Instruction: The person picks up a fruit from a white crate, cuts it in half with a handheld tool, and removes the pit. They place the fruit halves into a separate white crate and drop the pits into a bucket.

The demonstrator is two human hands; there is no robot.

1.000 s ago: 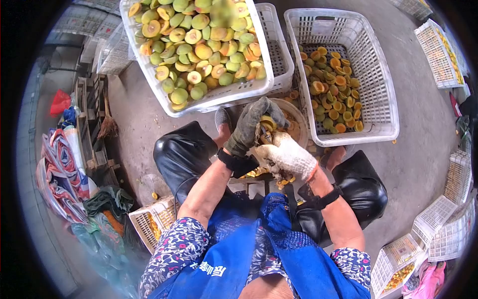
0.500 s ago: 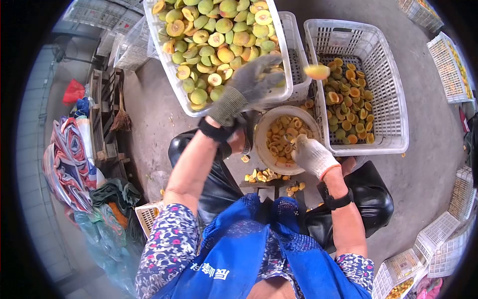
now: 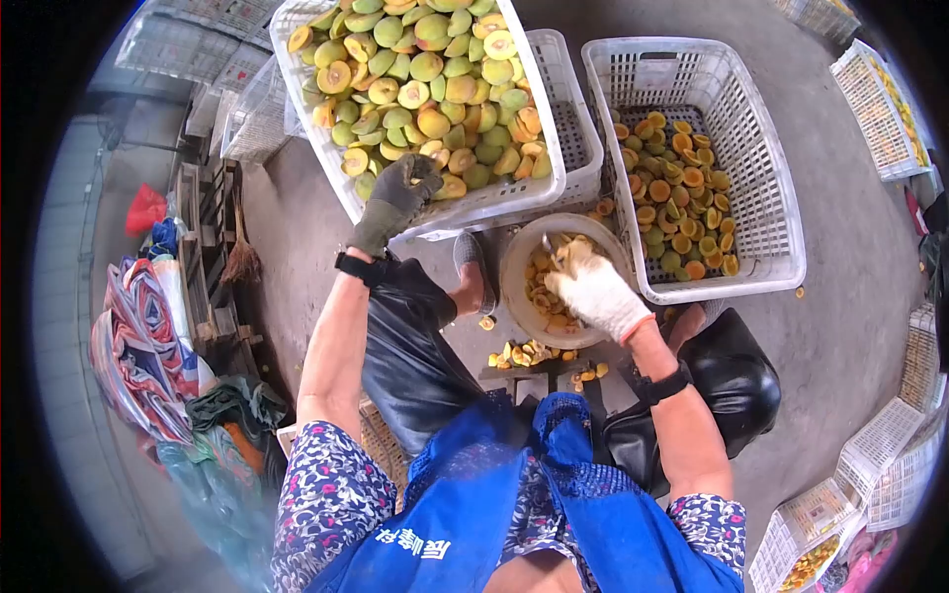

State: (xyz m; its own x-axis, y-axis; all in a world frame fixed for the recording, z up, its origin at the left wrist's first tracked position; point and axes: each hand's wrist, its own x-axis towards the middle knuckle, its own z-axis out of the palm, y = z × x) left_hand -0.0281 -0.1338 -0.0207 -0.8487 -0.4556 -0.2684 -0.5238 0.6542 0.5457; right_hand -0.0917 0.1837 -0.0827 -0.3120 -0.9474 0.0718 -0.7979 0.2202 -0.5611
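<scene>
Fruit crate: white plastic rectangular crate [image 3: 504, 206], heaped with green-and-yellow fruit halves [image 3: 430, 94], many showing cut yellow faces.
Second crate: white slatted plastic crate [image 3: 571, 111], partly hidden beneath the fruit crate; its contents cannot be made out.
Hollowed-half crate: white perforated plastic crate [image 3: 756, 178] at right; orange-yellow hollowed fruit halves [image 3: 682, 203] cover part of its floor, piled toward the left side.
Basin: round, pale, shallow basin [image 3: 514, 272] between the crates and nearer the body; yellow fruit pieces [image 3: 544, 299] lie inside.
Left hand: dark grey-gloved hand [image 3: 407, 188] at the fruit crate's near edge, fingers curled by the fruit halves; cannot tell whether the grip encloses one.
Right hand: white-gloved hand [image 3: 593, 292] over the basin, fingers bent; a small greyish tip shows beside them, but what the grip holds cannot be told.
Floor scraps: yellow fruit scraps [image 3: 532, 353] just below the basin.
Outlying crate: white slatted crate [image 3: 862, 124], far right, containing yellow-orange fruit.
</scene>
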